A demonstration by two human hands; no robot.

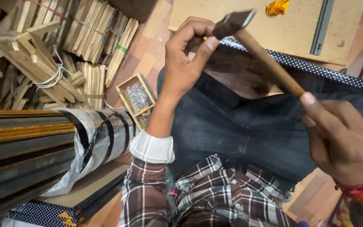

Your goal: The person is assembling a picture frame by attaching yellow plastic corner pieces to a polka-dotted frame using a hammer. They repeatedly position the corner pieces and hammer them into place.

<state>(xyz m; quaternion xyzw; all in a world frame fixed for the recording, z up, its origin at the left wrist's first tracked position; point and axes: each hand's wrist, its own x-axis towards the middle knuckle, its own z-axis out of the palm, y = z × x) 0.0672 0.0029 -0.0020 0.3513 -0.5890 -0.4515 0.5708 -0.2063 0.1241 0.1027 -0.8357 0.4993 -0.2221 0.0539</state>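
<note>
A hammer with a dark metal head and a brown wooden handle (257, 50) slants across the upper middle of the view, head toward eleven o'clock and handle running down toward four o'clock. The right hand (345, 134) is closed around the lower end of that handle, thumb lying along the wood. The hammer head sits just beside the left hand (185, 59), which is curled with thumb and forefinger pinched together at the edge of a dark frame strip dotted with small white spots (307, 67); whatever the fingers pinch is too small to tell. The strip runs from the left hand toward three o'clock, lying across the person's lap in dark blue jeans (232, 126).

At six o'clock is the brown and white plaid shirt (206, 193), its pale cuff turned back on the left forearm. At nine o'clock of the left forearm, on the wooden floor, stands a small open wooden box of thin metal nails (137, 98). Farther out, at ten o'clock, lie bundles of pale wooden strips tied with bands (64, 46). At eight o'clock lie long dark and gold frame mouldings wrapped in clear plastic (43, 143). At one o'clock lies a flat pale wooden board (290, 29).
</note>
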